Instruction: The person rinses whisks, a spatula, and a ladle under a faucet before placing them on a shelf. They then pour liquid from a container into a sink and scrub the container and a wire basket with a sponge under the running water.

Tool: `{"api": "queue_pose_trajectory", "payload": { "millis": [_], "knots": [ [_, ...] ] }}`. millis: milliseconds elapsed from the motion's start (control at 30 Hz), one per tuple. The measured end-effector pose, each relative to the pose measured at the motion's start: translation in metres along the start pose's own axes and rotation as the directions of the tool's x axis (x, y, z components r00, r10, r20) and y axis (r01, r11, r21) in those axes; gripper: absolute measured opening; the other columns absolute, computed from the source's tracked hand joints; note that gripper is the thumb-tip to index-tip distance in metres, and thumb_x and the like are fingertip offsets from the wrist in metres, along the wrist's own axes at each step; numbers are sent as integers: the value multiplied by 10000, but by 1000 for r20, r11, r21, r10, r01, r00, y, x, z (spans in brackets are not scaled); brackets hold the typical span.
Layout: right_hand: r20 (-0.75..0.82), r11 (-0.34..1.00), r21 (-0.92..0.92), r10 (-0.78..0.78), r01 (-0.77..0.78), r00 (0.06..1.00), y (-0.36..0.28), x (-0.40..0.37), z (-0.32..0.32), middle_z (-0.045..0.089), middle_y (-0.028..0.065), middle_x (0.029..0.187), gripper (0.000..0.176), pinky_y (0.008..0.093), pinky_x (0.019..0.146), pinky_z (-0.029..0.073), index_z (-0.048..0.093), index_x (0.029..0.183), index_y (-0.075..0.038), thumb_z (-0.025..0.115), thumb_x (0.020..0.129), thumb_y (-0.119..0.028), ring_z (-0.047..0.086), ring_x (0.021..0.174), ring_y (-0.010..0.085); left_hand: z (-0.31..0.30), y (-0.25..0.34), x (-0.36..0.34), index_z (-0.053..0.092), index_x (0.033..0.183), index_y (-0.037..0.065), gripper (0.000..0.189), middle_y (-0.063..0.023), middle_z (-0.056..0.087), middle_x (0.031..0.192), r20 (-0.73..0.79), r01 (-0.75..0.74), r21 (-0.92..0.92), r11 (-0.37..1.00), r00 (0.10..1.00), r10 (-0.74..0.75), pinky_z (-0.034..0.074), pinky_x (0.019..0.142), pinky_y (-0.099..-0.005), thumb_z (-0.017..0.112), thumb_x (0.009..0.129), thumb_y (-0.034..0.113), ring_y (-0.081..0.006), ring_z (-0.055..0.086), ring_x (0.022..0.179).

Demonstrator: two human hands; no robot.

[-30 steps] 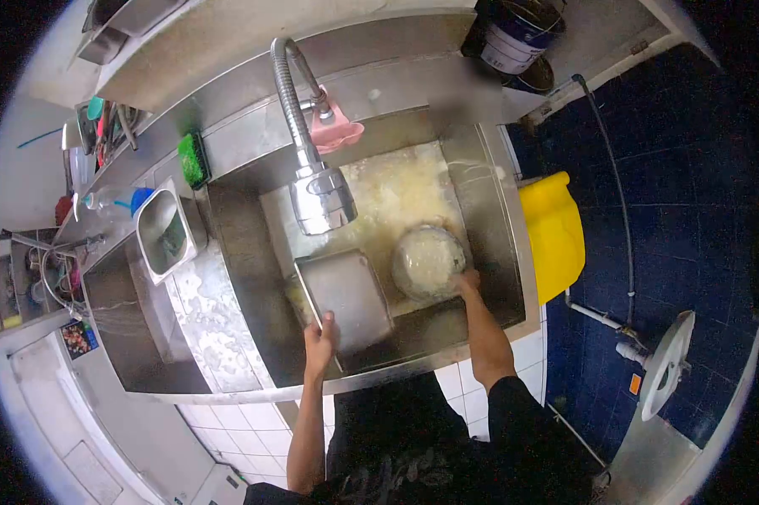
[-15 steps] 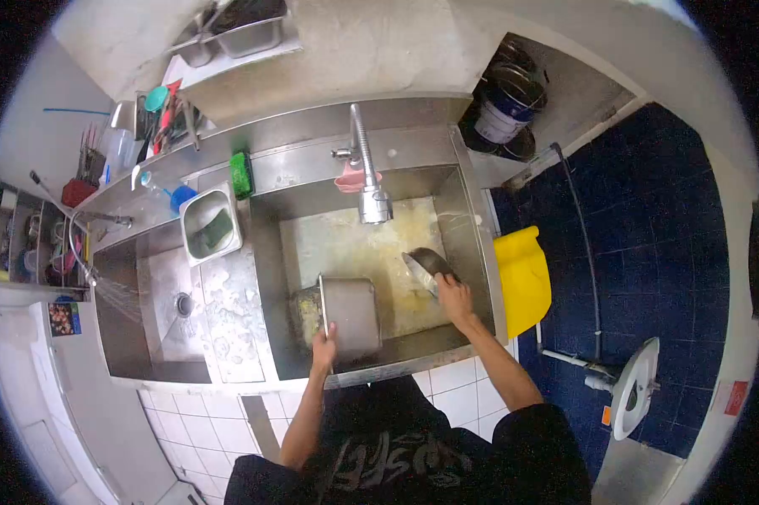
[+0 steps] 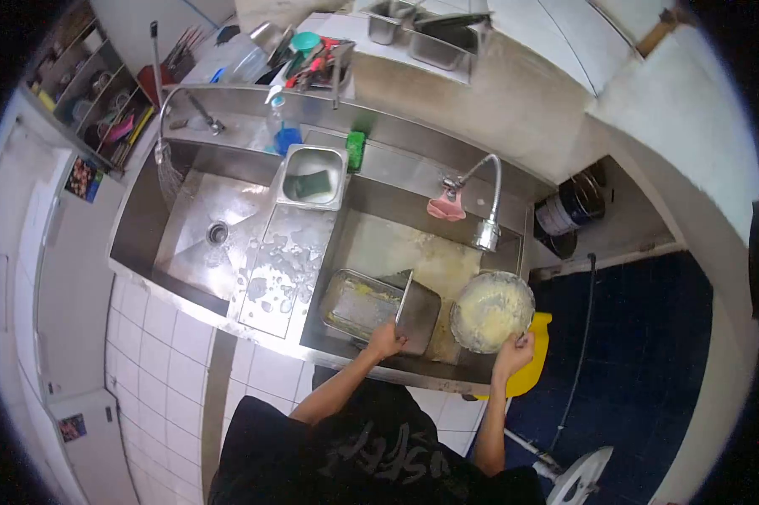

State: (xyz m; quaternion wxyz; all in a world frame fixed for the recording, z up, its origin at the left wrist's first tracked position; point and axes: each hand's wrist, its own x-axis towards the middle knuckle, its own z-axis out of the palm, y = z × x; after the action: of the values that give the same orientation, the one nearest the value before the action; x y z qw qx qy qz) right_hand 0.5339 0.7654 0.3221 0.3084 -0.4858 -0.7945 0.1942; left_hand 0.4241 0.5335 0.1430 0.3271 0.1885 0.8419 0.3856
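Grasping right hand (image 3: pixel 511 355): its fingers are clenched on the near rim of the bowl (image 3: pixel 490 310).
Bowl: just on the person's side of the chrome tap (image 3: pixel 487 236), streaked with pale yellow residue inside; I can't tell whether it rests on anything.
Left hand (image 3: pixel 386 342): its fingers grasp the rim of the deep pan (image 3: pixel 421 318), turned on its side, left of the tap and nearer the person.
Shallow pan (image 3: pixel 358 305): beside the deep pan, farther left of the tap, with yellowish scraps in it.
Large basin (image 3: pixel 388 202): under the tap, around both pans, its floor stained yellow.
Pink holder (image 3: pixel 447 206): hanging just left of the tap.
Worktop (image 3: pixel 291 240): left of the tap, wet, with a small tray (image 3: pixel 315 156) on it, a dark green pad (image 3: pixel 308 186) inside.
Step in hand: as I judge it, managing the soiled bowl while steadying the deep pan.
Next move: it would seem to call for a firm rim hold, keeping bowl and pan from knocking.
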Motion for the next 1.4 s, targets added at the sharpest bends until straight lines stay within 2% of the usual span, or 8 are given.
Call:
{"api": "queue_pose_trajectory", "payload": {
  "millis": [200, 467, 533, 733, 1000, 1067, 1333, 1400],
  "knots": [
    [171, 892, 378, 197, -249, 965, -70, -26, 20, 410, 81, 562, 204, 345, 520, 358, 402, 698, -27, 601, 734, 3, 398, 540, 160, 42, 13, 2, 586, 1019, -15, 401, -265, 652, 843, 21, -129, 42, 991, 992, 128, 496, 749, -538, 614, 800, 320, -420, 647, 833],
    [449, 946, -92, -239, 311, 861, -71, -64, 143, 567, 206, 618, 148, 456, 566, 462, 512, 799, -13, 627, 747, -89, 617, 608, 379, 49, 45, 1, 601, 1074, 59, 344, -161, 688, 968, -91, -283, 319, 905, 941, 326, 515, 768, -491, 607, 777, 235, -367, 661, 898],
    [564, 948, -99, -198, 304, 802, -51, -65, 167, 619, 224, 701, 158, 493, 608, 473, 564, 837, -23, 637, 773, -149, 622, 690, 427, 33, 54, 4, 611, 1087, 63, 345, -200, 675, 990, 360, -144, 201, 969, 931, 64, 502, 819, -495, 587, 773, 205, -391, 646, 914],
    [633, 900, -182, -201, 397, 747, -43, -71, 167, 654, 179, 848, 271, 505, 743, 491, 609, 892, -68, 701, 794, -303, 633, 818, 383, 4, 8, -29, 631, 1006, 37, 273, -231, 652, 982, -3, -290, -229, 929, 955, 297, 500, 776, -487, 573, 814, 223, -394, 641, 879],
    [458, 949, -255, -49, 184, 888, 2, -98, 188, 558, 192, 990, 556, 474, 795, 474, 478, 1078, 8, 779, 725, -300, 581, 965, 369, -7, -180, 70, 683, 923, -27, 420, -232, 678, 929, -293, 432, -358, 828, 790, -539, 506, 787, -478, 588, 793, 361, -388, 659, 901],
    [518, 940, -339, 228, -47, 824, -52, -103, 174, 601, 179, 886, 438, 474, 742, 482, 534, 955, 10, 775, 706, -258, 624, 868, 357, -31, -164, 78, 701, 955, -4, 441, -210, 681, 1013, -157, 715, -463, 523, 515, -843, 519, 802, -446, 622, 757, 383, -363, 664, 935],
    [341, 916, -382, 267, -127, 901, 2, -106, 173, 621, 132, 652, 137, 419, 620, 485, 579, 727, -35, 685, 673, -104, 641, 643, 306, 110, -345, 163, 689, 1006, 0, 578, -190, 689, 1027, -107, 756, -330, 566, 566, -818, 523, 847, -419, 633, 765, 522, -312, 662, 987],
    [298, 946, -277, 252, -169, 921, 40, -91, 158, 607, 117, 626, 103, 393, 598, 477, 574, 704, -31, 658, 669, -78, 625, 600, 271, 109, -335, 169, 643, 1082, -24, 581, -219, 669, 1058, -263, 758, -541, 365, 259, -929, 505, 869, -401, 669, 770, 466, -313, 647, 1017]
  ]
}}
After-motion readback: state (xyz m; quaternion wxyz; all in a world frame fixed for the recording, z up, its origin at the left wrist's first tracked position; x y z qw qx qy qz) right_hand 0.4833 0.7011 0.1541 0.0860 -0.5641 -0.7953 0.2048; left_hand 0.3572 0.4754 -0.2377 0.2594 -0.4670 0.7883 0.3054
